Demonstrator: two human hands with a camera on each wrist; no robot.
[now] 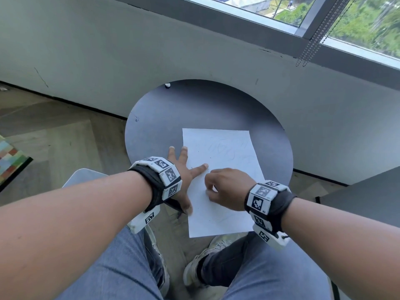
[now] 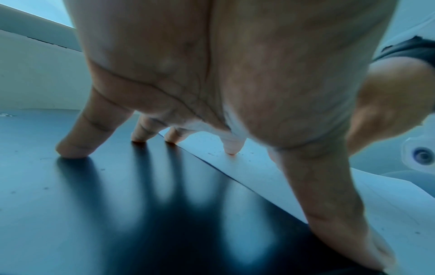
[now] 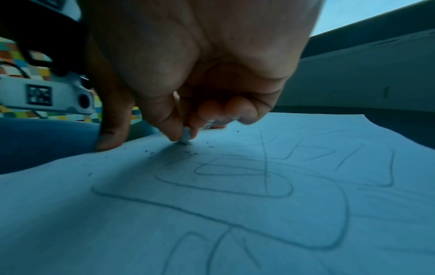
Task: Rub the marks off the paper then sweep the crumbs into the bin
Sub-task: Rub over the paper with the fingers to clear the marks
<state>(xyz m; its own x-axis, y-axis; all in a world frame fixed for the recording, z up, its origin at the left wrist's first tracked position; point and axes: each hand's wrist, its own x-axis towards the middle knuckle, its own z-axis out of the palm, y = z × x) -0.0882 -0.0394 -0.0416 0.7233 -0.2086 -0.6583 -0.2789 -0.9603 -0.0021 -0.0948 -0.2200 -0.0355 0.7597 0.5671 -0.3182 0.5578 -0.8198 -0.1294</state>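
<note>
the paper lies on the round dark table, its near end hanging over the table's near rim above the person's knees, and everything here is placed around that sheet. the left hand is spread wide on the paper's left edge: forefinger and thumb press down on the sheet, while the other fingers stand on the bare table just beside it. that splayed stance looks meant to pin the sheet, so rubbing does not drag or crease it. the right hand sits near the middle of the paper, just right of the left forefinger, fingers curled tight and pinching a small eraser between thumb and fingertips; the eraser's tip touches the sheet. a stub that small needs a close, low pinch to put force into the tip. dark crumbs lie scattered on the paper around the tip. pencil marks loop across the sheet on the near side of the eraser in the right wrist view, plainly not yet rubbed off, and fainter scribbles show toward the paper's far end in the head view. so the erasing seems only partly done, and sweeping comes later. no bin is clearly in view. a small white object rests at the table's far rim, well apart from the paper; what it is i cannot tell.
</note>
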